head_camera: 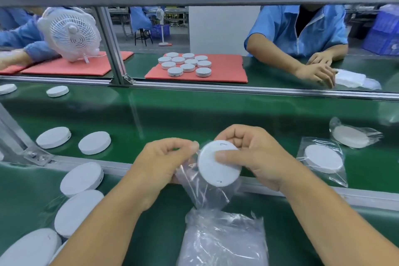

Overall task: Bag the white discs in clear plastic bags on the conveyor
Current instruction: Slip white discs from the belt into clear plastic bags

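Right hand: the right hand (254, 155) holds a white disc (218, 164) at the middle of the view, thumb (228, 155) flat on its face and the other fingers curled behind its far rim.
Left hand: the left hand (164, 162) has its fingers curled and pinches the mouth of a clear bag (200, 188) at the disc's 9 o'clock edge.
Where the disc is: in the air above the near rail (323, 192) of the green conveyor (216, 112), its lower part at or just inside the bag mouth; how far in I cannot tell.
Facing and axis: the disc is round, so it has no long axis across its face. Its flat face tilts up toward the camera, and its short axis points toward the person. A small mark sits on the rim at 6 o'clock.
Bag direction: the bag hangs from the pinch toward 6 o'clock, down to the stack of spare bags (222, 242).
Risk, mouth: the film is held at one side only, so the mouth may close and the rim may catch on it.
Risk, grip: a thumb on a smooth face could let the disc slip out and drop.
Risk, belt: the bagged discs (323, 157) at 3 o'clock lie near; one more set down carelessly could land on them.
Waiting: loose discs (81, 178) lie at 9 o'clock.
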{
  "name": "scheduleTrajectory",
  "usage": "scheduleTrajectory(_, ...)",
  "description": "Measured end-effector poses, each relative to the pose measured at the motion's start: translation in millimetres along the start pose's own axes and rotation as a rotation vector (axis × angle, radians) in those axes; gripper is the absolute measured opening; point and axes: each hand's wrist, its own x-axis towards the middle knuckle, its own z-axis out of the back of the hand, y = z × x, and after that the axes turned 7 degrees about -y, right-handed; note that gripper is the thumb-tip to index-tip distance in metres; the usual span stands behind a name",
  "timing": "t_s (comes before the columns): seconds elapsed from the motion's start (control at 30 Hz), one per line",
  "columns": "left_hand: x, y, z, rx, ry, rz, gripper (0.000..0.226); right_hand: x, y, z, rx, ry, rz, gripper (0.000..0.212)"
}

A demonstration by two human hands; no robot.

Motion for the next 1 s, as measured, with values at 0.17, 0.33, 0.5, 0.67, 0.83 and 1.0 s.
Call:
scheduleTrajectory(0.17,1,6,-7,-0.234,0.006,0.219,0.049,5,-10,2,0.185,-0.255,0.013,0.025)
scheduleTrajectory(0.33,6,10,-8,-0.152,-0.225,0.076,0.023,8,-6,7,0.106,-0.281,0.009,0.017)
scheduleTrajectory(0.5,3,6,-10,0.07,-0.164,-0.045,0.019,9,9,16,0.223,-0.408,0.124,0.034)
scheduleTrajectory(0.67,-2,1,-12,0.085,-0.053,-0.085,0.028,5,6,17,0.162,-0.231,0.052,0.028)
scheduleTrajectory(0.83,-3,3,-15,-0.035,0.039,0.001,0.043,6,1,10,0.106,-0.188,0.023,0.021)
scheduleTrajectory(1.0,-1,7,-15,-0.03,-0.058,-0.004,0.017,5,6,12,0.105,-0.26,0.064,0.018)
